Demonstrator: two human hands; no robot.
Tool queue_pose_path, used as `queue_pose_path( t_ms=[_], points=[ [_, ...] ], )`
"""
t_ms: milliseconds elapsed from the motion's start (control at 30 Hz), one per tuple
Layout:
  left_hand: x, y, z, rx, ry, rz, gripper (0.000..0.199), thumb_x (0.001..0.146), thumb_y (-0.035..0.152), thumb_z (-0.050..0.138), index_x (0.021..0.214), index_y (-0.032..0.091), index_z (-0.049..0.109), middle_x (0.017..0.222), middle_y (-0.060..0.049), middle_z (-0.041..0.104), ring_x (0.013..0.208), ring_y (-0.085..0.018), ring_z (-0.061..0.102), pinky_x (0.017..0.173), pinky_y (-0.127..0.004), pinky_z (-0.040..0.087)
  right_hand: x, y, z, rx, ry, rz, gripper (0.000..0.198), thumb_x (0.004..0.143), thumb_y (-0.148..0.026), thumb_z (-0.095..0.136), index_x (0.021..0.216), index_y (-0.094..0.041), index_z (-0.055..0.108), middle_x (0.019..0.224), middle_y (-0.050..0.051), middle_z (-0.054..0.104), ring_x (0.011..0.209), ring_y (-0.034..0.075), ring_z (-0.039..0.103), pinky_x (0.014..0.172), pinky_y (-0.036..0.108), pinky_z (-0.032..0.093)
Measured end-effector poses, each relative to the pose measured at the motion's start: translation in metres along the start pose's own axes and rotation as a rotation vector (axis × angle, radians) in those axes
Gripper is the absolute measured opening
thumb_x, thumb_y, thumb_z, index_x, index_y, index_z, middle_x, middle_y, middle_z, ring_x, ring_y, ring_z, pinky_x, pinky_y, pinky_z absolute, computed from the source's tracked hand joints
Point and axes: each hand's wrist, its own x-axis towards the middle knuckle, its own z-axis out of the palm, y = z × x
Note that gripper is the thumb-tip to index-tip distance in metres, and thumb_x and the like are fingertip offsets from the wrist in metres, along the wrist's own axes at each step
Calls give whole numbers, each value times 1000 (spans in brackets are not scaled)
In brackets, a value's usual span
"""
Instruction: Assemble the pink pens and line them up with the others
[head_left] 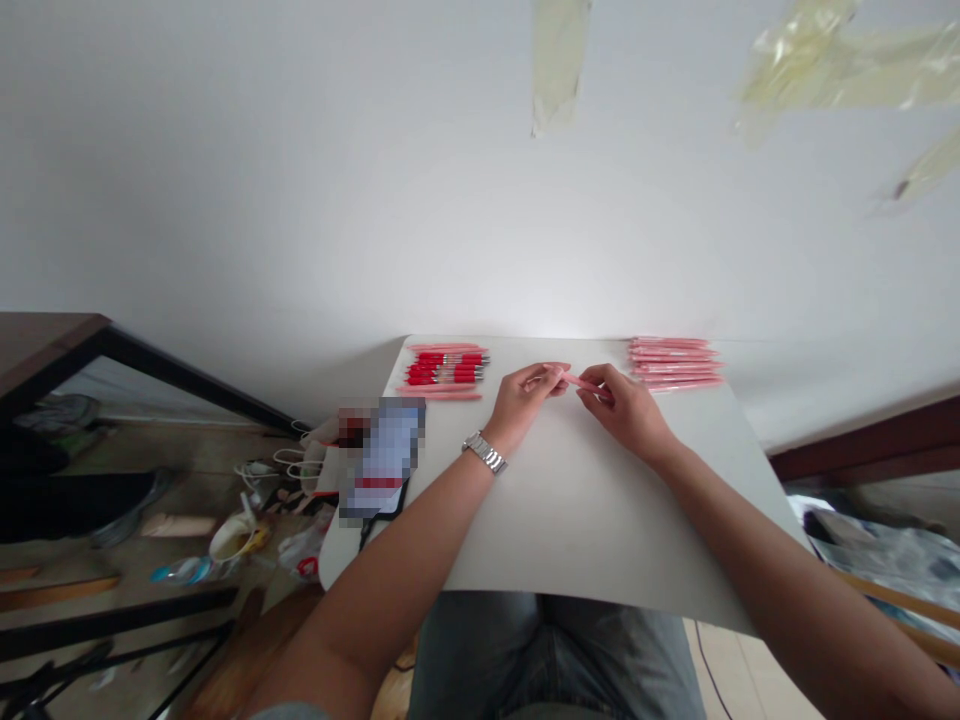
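Note:
A slim pink pen (579, 381) spans the gap between my two hands above the white table. My left hand (523, 396), with a metal watch on its wrist, pinches the pen's left end. Fingers of my right hand (627, 408) close round its right end. Beyond my right hand lies a bundle of similar pink pens (671, 362), side by side. To the left of my left hand, several red pens (446, 372) with clear barrels and silver tips lie in a row, with pink pens (442, 392) in front of and behind them.
A phone (386, 460), blurred out, rests on the left edge of the white table (577, 530). The wall (480, 200) rises directly behind the table. On the floor at left are cables, a cup (231, 538) and a plastic bottle (184, 571).

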Motion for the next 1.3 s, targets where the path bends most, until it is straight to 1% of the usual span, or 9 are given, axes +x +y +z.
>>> queue_pose_path(
  t_ms=[133,233,300,400,500,700,867,1100,1300],
  points=[
    [0,1,0,-1,-8,-3,44,89,53,74,112,17,79,106,-11,79,91,-19,73,94,-37,58,1,-5,-1,19,-9,15,30,104,-42,52,125,-23,61,99,8,75,77,20,69,69,32,53],
    [-1,2,0,3,-10,1,43,90,53,74,112,17,79,106,-11,79,91,-19,73,94,-37,58,3,-6,-3,31,-29,-28,34,108,-40,43,131,-23,62,104,10,75,87,22,70,77,35,53],
    [-1,2,1,2,-2,4,44,89,53,74,112,16,79,105,-10,79,90,-18,72,93,-36,58,5,-6,-4,4,-23,-72,34,109,-39,42,129,-23,64,101,9,74,89,23,68,79,36,51],
    [0,0,0,-5,10,3,44,89,53,75,113,16,79,104,-10,79,89,-18,73,93,-36,59,6,-4,-3,-20,-5,-96,30,108,-38,44,119,-22,67,93,8,72,81,21,65,74,34,50],
    [0,-1,0,-2,1,-2,43,89,53,74,112,16,79,105,-10,79,90,-18,73,93,-36,59,4,-2,-2,-27,13,-70,23,106,-37,50,113,-23,67,93,7,70,74,19,63,68,31,48],
    [0,0,0,-2,4,-6,42,89,52,74,110,17,80,102,-10,78,89,-18,73,93,-36,60,1,1,0,-16,13,-15,13,100,-34,57,109,-25,60,94,3,71,69,16,62,63,27,47],
    [2,-1,0,-54,47,-5,40,89,52,75,106,16,80,100,-10,77,88,-17,72,92,-36,61,0,1,0,-18,8,58,15,98,-36,59,109,-25,56,84,0,67,63,14,58,58,26,42],
    [0,0,1,-58,24,-12,39,92,51,72,105,16,78,101,-11,78,93,-18,73,96,-38,60,1,-4,-3,-28,17,36,18,103,-40,54,108,-25,61,81,0,68,62,13,56,58,26,38],
    [0,-1,2,-45,21,-20,40,91,51,73,109,16,78,101,-11,78,91,-18,73,96,-39,60,1,-3,-3,-56,35,54,18,101,-40,54,104,-24,64,78,1,68,60,14,54,58,26,36]
  ],
)
